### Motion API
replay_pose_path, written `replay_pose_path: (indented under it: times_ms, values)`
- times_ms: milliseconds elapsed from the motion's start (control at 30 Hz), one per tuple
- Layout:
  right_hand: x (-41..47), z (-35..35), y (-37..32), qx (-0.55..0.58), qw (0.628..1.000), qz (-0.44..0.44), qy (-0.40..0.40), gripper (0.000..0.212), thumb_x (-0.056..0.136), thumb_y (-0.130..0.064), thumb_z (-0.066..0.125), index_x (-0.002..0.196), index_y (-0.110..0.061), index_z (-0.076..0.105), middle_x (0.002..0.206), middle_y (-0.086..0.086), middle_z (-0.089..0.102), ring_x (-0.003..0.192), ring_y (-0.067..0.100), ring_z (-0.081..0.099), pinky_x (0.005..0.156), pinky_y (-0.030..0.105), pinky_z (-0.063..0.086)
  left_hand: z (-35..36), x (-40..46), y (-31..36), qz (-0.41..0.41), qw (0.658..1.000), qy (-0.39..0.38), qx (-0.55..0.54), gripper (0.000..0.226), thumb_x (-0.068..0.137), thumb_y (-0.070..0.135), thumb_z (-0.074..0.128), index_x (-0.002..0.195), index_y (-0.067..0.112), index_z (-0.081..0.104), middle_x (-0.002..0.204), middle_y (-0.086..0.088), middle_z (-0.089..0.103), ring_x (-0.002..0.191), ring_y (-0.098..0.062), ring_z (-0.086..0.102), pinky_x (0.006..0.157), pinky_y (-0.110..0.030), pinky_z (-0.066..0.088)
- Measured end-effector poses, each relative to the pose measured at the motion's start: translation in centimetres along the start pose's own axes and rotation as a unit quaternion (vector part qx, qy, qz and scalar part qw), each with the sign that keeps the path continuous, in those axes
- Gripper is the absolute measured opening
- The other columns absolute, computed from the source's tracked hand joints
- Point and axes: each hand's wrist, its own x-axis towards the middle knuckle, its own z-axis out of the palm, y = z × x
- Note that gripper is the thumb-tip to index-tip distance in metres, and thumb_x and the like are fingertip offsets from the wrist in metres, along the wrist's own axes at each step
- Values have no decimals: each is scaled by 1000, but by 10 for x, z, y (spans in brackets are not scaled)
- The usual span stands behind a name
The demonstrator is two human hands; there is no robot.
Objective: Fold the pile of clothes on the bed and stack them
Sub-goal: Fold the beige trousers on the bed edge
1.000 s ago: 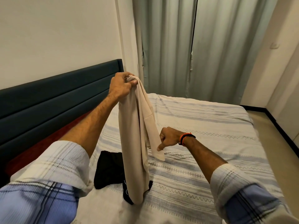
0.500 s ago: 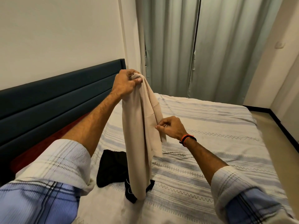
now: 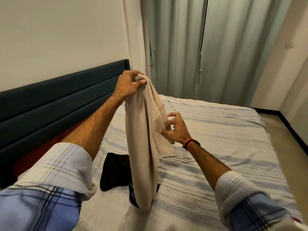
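- Left hand (image 3: pixel 129 85) grips the beige garment (image 3: pixel 143 147) by its top, hanging over the bed (image 3: pixel 216 147) near the headboard edge.
- Right hand (image 3: pixel 175 129), fingers loosely spread, touches a side flap (no firm pinch visible).
- Black garment (image 3: pixel 115 172) lies below.
- Advice: find the matching corner, spread it flat before folding.

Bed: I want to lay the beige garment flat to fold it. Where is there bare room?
The striped bedspread lies bare right of the right hand, out to the curtains and floor edge. It is crowded below the left hand: the black clothes lie under the hanging beige garment, toward the headboard.
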Motion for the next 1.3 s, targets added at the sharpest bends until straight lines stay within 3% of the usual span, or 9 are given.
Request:
replay_pose_path:
  times_ms: [67,200,433,500,667,767,867,1067,1300]
  values:
    - [3,-2,1,20,999,12,-22,24,69,-31,89,77,-20,70,128,1,58,112,14,52,95,35,49,0,-1,0,3,1000,-9,1,28,91,27,67,113,10,70,109,-6,67,95,-16,60,84,-27,50]
    - [9,-8,5,49,995,48,-66,10,73,-25,84,79,-20,77,86,-1,75,84,19,68,86,46,56,-4,-4,0,7,1000,-26,10,27,91,27,67,113,11,69,107,-3,66,94,-15,59,84,-26,48]
    - [4,-27,11,125,988,67,-64,15,81,-15,80,72,-15,68,78,13,72,74,26,67,78,53,59,-20,-7,-19,-21,999,-24,38,26,90,27,68,113,13,69,110,-5,67,97,-16,58,90,-34,49]
    - [3,-35,10,146,985,69,-56,14,83,-9,77,75,-12,66,73,9,69,71,22,64,75,49,57,-22,-8,-27,-37,998,-21,48,27,90,28,68,113,13,69,112,-6,67,98,-17,58,94,-39,49]
    - [3,-51,9,145,987,62,-40,23,83,0,74,88,-8,54,47,-17,53,49,-3,48,58,17,44,-23,-10,-41,-63,996,-23,49,28,90,29,68,113,13,69,110,-5,67,101,-21,59,97,-43,49]
    - [6,-58,8,112,993,30,-16,33,79,6,74,77,-17,50,55,-15,48,53,2,44,62,21,42,-20,-9,-45,-68,996,-26,46,28,91,30,67,113,14,70,109,-3,66,99,-19,58,98,-43,49]
    - [8,-63,3,88,996,-21,-6,33,80,16,61,70,-16,64,68,-5,65,64,6,60,72,26,49,-16,-6,-48,-65,996,-31,57,28,92,32,66,113,14,70,113,-6,67,98,-18,57,96,-41,48]
    - [21,-70,-10,9,998,2,-65,47,83,13,48,92,-19,80,98,-8,76,99,2,69,97,19,49,-10,2,-53,-58,995,-34,73,24,93,31,64,113,17,69,111,-5,68,98,-18,58,94,-39,46]
    - [22,-76,-36,-45,998,34,-2,41,77,9,50,84,-17,81,91,-4,77,87,1,65,90,21,50,-5,6,-71,-19,998,-26,48,22,92,29,66,110,18,70,104,-2,69,95,-16,58,95,-40,48]
